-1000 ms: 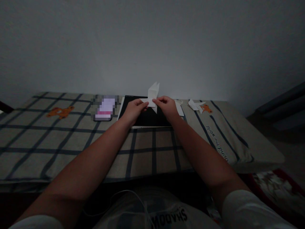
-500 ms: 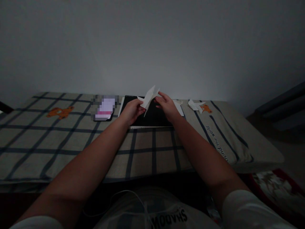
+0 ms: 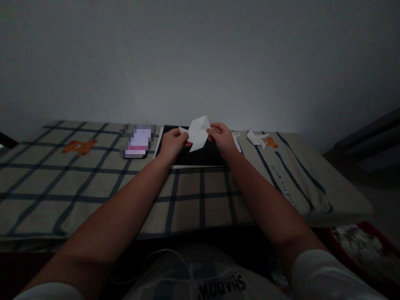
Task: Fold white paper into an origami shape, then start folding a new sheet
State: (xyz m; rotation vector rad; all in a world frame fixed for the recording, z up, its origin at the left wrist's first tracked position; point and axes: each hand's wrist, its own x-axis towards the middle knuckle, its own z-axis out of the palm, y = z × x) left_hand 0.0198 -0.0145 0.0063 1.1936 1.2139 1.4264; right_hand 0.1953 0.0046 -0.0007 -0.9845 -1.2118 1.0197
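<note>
A folded white paper piece point(image 3: 198, 132) is held up between both hands above a black board point(image 3: 200, 156) lying on the checked cloth. My left hand point(image 3: 172, 143) pinches the paper's left edge. My right hand point(image 3: 221, 138) pinches its right edge. The paper faces me as a flat, pointed shape. The room is dim.
A phone with a lit screen point(image 3: 138, 141) lies left of the black board. Small white folded paper shapes point(image 3: 258, 138) lie to the right, with a white sheet point(image 3: 236, 142) beside the board. The checked cloth point(image 3: 93, 183) has orange bear prints. A grey wall stands behind.
The paper has turned from standing upright and narrow to a broad flat face. My right hand let go briefly, then took hold of the right edge again.
</note>
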